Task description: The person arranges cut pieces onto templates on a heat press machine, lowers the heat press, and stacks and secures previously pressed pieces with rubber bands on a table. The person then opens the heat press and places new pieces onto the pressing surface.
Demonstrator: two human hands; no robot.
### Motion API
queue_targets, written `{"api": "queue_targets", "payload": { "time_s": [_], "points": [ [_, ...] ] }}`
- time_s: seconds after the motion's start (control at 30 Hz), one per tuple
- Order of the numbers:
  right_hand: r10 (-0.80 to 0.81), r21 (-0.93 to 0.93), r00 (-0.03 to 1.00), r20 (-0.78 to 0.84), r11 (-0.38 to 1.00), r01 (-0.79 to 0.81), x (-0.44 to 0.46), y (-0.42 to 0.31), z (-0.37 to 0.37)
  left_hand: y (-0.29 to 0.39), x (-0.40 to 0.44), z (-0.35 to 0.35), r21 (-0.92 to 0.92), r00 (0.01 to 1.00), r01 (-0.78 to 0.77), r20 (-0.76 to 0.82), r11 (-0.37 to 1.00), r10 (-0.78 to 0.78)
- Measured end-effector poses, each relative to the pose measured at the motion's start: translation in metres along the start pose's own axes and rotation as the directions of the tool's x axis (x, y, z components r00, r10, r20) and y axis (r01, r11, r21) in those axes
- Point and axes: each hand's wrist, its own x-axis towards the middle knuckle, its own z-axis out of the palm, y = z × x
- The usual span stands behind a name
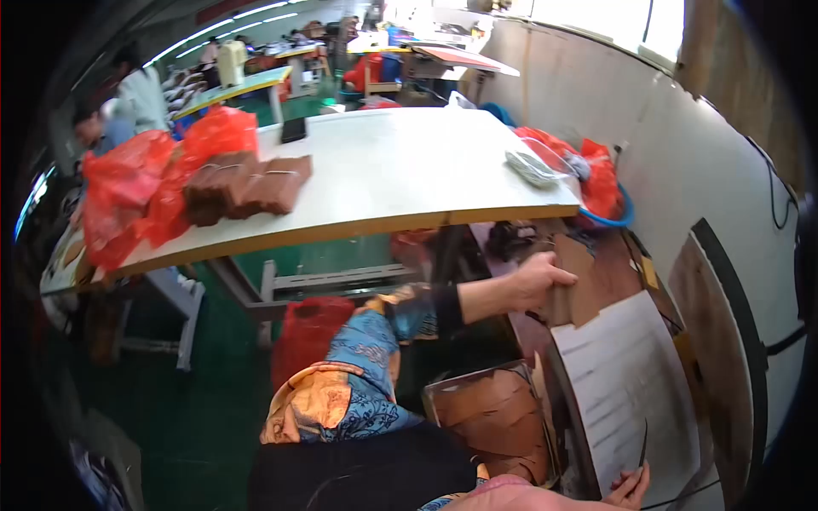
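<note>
My left hand [543, 279] reaches across to the right with its fingers curled over brown flat pieces [588, 277], which look like leather, at the far end of a white board [626, 375]. The thumb lies along their top, and the fingertips are hidden. Low on the right, my right hand [629, 488] pinches a thin, dark, slightly curved strip [644, 444] that points up over the board; its exact kind is unclear. Between my body and the board sits an open box [428, 393] with several brown flat pieces [498, 417] inside.
A white table [383, 166] stands ahead, bearing tied brown bundles [247, 186], red plastic bags [128, 187], a black phone-like object [293, 129] and a clear bag [532, 169]. At right are a blue tub [629, 209] and a leaning panel [711, 315]. Other people work far left.
</note>
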Motion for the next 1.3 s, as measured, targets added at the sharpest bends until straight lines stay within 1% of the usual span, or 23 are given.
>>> {"api": "queue_targets", "payload": {
  "time_s": [0.07,0.17,0.2,0.23,0.27,0.33,0.43,0.47,0.5,0.53,0.57,0.6,0.63,0.67,0.7,0.77,0.8,0.87,0.93,1.0,1.03,1.13,1.3],
  "points": [
    [-0.06,0.058,0.998,0.026,0.997,0.058,-0.022,-0.022,0.003,0.081,-0.069,-0.046,0.18,0.972,-0.223,-0.035,0.958,0.232],
    [-0.101,0.09,0.994,0.033,0.991,0.097,-0.035,-0.021,-0.001,0.171,-0.138,-0.096,0.363,0.881,-0.286,-0.265,0.887,0.393],
    [-0.15,0.102,0.987,0.055,0.984,0.144,-0.036,-0.024,0.0,0.2,-0.159,-0.108,0.586,0.83,-0.213,-0.314,0.782,0.461],
    [-0.2,0.112,0.977,0.075,0.975,0.191,-0.037,-0.026,0.0,0.221,-0.166,-0.135,0.652,0.789,-0.117,-0.397,0.749,0.469],
    [-0.187,0.219,0.981,0.056,0.961,0.171,-0.04,-0.027,0.004,0.234,-0.173,-0.148,0.692,0.694,-0.065,-0.486,0.719,0.531],
    [-0.197,0.237,0.978,0.075,0.956,0.175,-0.044,-0.03,0.001,0.255,-0.177,-0.182,0.63,0.671,0.061,-0.6,0.774,0.435],
    [-0.214,0.259,0.975,0.055,0.946,0.193,-0.049,-0.025,-0.008,0.26,-0.168,-0.239,0.781,0.69,0.486,-0.618,0.392,0.377],
    [-0.202,0.244,0.979,0.025,0.951,0.19,-0.053,-0.027,-0.013,0.256,-0.16,-0.235,0.73,0.537,0.662,-0.62,0.17,0.572],
    [-0.183,0.217,0.983,-0.012,0.959,0.181,-0.057,-0.028,-0.022,0.246,-0.156,-0.203,0.59,0.405,0.807,-0.522,-0.024,0.75],
    [-0.182,0.218,0.981,-0.068,0.957,0.192,-0.057,-0.017,-0.029,0.241,-0.154,-0.19,0.547,0.48,0.792,-0.285,-0.271,0.83],
    [-0.167,0.202,0.975,-0.147,0.96,0.195,-0.061,-0.003,-0.037,0.235,-0.154,-0.167,0.66,0.487,0.629,0.078,-0.411,0.87],
    [-0.138,0.214,0.958,-0.251,0.957,0.194,-0.065,-0.007,-0.049,0.224,-0.143,-0.153,0.776,0.409,0.352,0.375,-0.523,0.832],
    [-0.197,0.225,0.92,-0.338,0.933,0.282,-0.064,0.002,-0.063,0.21,-0.141,-0.104,0.838,0.383,0.122,0.455,-0.532,0.804],
    [-0.2,0.271,0.867,-0.457,0.897,0.349,-0.062,0.007,-0.076,0.186,-0.135,-0.066,0.884,0.391,-0.085,0.455,-0.46,0.8],
    [-0.132,0.298,0.826,-0.548,0.892,0.34,-0.059,0.012,-0.089,0.158,-0.129,-0.037,0.858,0.415,-0.188,0.51,-0.478,0.753],
    [-0.018,0.323,0.753,-0.658,0.896,0.304,-0.048,0.015,-0.116,0.095,-0.116,0.017,0.806,0.489,-0.48,0.573,-0.346,0.657],
    [0.022,0.317,0.728,-0.685,0.909,0.272,-0.041,0.02,-0.127,0.064,-0.107,0.039,0.74,0.553,-0.655,0.606,-0.151,0.572],
    [0.003,0.175,0.79,-0.613,0.976,0.132,-0.023,0.036,-0.141,-0.007,-0.082,0.074,0.669,0.668,-0.726,0.629,0.161,0.398],
    [-0.173,-0.049,0.804,-0.57,0.983,0.176,0.0,0.038,-0.141,-0.067,-0.073,0.124,0.608,0.802,-0.472,0.596,0.638,0.026],
    [-0.477,-0.295,0.729,-0.491,0.878,0.376,0.03,0.036,-0.142,-0.108,-0.064,0.18,0.518,0.74,-0.321,0.66,0.793,-0.131],
    [-0.529,-0.366,0.717,-0.455,0.845,0.391,0.044,0.031,-0.142,-0.126,-0.056,0.206,0.445,0.733,-0.207,0.66,0.871,-0.163],
    [-0.672,-0.523,0.646,-0.363,0.72,0.456,0.09,0.016,-0.14,-0.165,-0.027,0.272,0.286,0.712,0.135,0.638,0.949,-0.294],
    [-0.73,-0.594,0.645,-0.225,0.628,0.503,0.125,0.024,-0.136,-0.175,0.005,0.357,0.082,0.737,0.332,0.6,0.94,-0.313]
  ]
}}
